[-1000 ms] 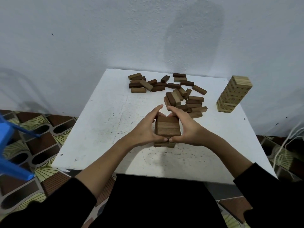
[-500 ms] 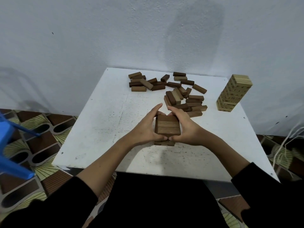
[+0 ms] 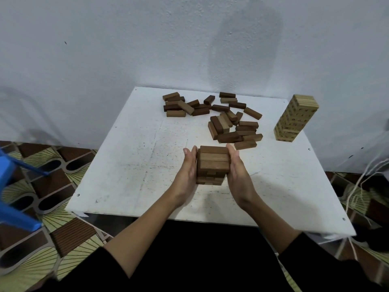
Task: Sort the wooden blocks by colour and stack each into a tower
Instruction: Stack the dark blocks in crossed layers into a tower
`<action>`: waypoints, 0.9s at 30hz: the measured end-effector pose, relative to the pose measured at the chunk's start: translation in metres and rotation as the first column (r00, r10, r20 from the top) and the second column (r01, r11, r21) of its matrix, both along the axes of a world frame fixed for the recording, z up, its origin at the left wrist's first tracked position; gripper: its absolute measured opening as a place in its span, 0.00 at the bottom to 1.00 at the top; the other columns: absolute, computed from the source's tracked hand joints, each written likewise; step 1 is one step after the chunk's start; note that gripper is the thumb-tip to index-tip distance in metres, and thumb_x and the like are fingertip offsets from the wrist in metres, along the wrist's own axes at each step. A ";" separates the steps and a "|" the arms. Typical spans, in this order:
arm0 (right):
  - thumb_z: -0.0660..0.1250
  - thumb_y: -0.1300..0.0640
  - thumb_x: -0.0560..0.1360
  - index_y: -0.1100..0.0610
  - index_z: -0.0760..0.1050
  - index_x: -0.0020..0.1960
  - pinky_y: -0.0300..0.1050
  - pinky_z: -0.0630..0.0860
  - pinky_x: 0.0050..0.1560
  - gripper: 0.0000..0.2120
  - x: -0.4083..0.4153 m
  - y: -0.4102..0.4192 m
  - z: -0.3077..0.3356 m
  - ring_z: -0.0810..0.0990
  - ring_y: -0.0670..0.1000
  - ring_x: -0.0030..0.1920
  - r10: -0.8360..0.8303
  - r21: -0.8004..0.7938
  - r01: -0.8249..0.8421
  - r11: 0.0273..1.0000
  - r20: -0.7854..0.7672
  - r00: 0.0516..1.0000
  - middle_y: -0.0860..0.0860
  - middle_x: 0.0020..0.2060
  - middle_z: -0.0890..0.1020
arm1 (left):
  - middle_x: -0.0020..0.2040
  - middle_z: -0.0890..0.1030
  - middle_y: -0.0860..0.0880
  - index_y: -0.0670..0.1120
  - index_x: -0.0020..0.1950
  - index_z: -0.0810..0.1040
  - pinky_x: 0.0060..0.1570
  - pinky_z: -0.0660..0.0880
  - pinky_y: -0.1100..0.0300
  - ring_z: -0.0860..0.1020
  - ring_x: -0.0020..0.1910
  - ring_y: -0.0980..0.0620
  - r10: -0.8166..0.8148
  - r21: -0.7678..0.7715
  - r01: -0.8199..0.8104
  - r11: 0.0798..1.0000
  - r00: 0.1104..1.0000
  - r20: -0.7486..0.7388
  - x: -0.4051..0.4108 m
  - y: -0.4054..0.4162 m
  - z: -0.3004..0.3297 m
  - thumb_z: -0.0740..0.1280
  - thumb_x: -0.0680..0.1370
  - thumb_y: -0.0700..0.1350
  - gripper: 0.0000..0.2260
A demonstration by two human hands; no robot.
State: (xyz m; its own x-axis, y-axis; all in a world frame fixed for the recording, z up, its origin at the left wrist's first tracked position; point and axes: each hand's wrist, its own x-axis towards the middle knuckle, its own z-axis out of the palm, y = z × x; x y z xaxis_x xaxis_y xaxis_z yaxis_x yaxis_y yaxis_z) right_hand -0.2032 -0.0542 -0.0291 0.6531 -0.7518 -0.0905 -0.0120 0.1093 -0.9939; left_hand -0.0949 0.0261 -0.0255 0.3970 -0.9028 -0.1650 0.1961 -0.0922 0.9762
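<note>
A short tower of dark brown blocks (image 3: 213, 163) stands near the middle of the white table (image 3: 130, 165). My left hand (image 3: 188, 168) lies flat against its left side, fingers straight. My right hand (image 3: 236, 167) lies flat against its right side in the same way. Behind the tower, several loose dark brown blocks (image 3: 233, 128) are scattered in a heap, and another group of loose brown blocks (image 3: 185, 105) lies toward the back edge. A tall tower of light wooden blocks (image 3: 295, 119) stands at the back right of the table.
The table stands against a pale wall. A blue plastic stool (image 3: 12, 199) is on the patterned floor at the left. White cords (image 3: 362, 186) hang by the table's right side. The table's left half is bare.
Both hands have shifted from cupping the brown tower with curled fingers and thumbs over its front to pressing flat against its left and right sides.
</note>
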 end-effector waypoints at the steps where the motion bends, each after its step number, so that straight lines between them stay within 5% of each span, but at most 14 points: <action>1: 0.45 0.36 0.75 0.46 0.55 0.75 0.42 0.62 0.68 0.31 0.002 0.000 -0.002 0.68 0.44 0.66 -0.006 0.000 0.006 1.000 0.014 1.000 0.46 0.66 0.71 | 0.73 0.60 0.57 0.50 0.79 0.49 0.56 0.63 0.75 0.60 0.72 0.58 -0.036 0.003 0.036 0.999 0.999 -0.012 -0.001 0.000 -0.001 0.37 0.80 0.61 0.30; 6: 0.46 0.38 0.75 0.49 0.49 0.77 0.35 0.64 0.63 0.33 0.002 0.001 -0.005 0.65 0.47 0.70 0.008 -0.029 -0.009 1.000 -0.057 0.998 0.50 0.72 0.65 | 0.76 0.58 0.54 0.53 0.79 0.46 0.64 0.59 0.64 0.61 0.67 0.61 -0.089 0.028 0.092 0.995 0.992 -0.088 -0.001 0.002 -0.001 0.39 0.73 0.67 0.36; 13: 0.46 0.42 0.79 0.50 0.50 0.77 0.29 0.71 0.54 0.29 0.003 0.000 -0.007 0.65 0.47 0.70 0.032 -0.013 -0.033 0.999 -0.042 0.999 0.50 0.72 0.65 | 0.72 0.63 0.56 0.53 0.78 0.49 0.53 0.67 0.73 0.65 0.66 0.61 -0.094 0.036 0.095 0.995 0.995 -0.030 -0.003 0.003 0.001 0.39 0.75 0.65 0.33; 16: 0.44 0.45 0.82 0.50 0.50 0.77 0.30 0.70 0.55 0.25 0.002 0.000 -0.011 0.66 0.45 0.69 0.035 -0.001 -0.035 0.999 -0.037 0.999 0.49 0.72 0.65 | 0.67 0.63 0.59 0.53 0.78 0.49 0.59 0.63 0.71 0.64 0.63 0.63 -0.090 0.039 0.092 0.995 0.994 -0.062 -0.001 0.001 -0.001 0.36 0.79 0.61 0.29; 20: 0.42 0.48 0.83 0.51 0.52 0.77 0.26 0.72 0.48 0.24 0.002 0.002 -0.007 0.73 0.35 0.58 0.041 0.008 -0.041 0.999 -0.028 0.999 0.40 0.61 0.72 | 0.65 0.63 0.59 0.54 0.78 0.49 0.63 0.58 0.66 0.62 0.64 0.62 -0.089 0.041 0.093 0.995 0.993 -0.075 -0.003 0.000 0.000 0.37 0.78 0.62 0.29; 23: 0.42 0.48 0.83 0.48 0.56 0.74 0.24 0.72 0.45 0.20 0.002 0.001 -0.009 0.75 0.29 0.51 0.034 0.033 -0.034 0.999 -0.003 0.999 0.36 0.54 0.74 | 0.63 0.65 0.62 0.54 0.78 0.50 0.55 0.65 0.74 0.67 0.59 0.66 -0.088 0.053 0.090 0.994 0.995 -0.051 -0.002 0.000 -0.004 0.36 0.79 0.61 0.28; 27: 0.41 0.48 0.83 0.44 0.65 0.64 0.25 0.72 0.48 0.17 0.002 0.000 -0.010 0.76 0.31 0.53 0.045 0.051 -0.044 0.998 -0.009 0.999 0.39 0.55 0.76 | 0.55 0.70 0.67 0.62 0.68 0.58 0.49 0.69 0.77 0.69 0.53 0.72 -0.106 0.030 0.107 0.994 0.994 -0.022 -0.002 0.002 -0.004 0.39 0.79 0.61 0.20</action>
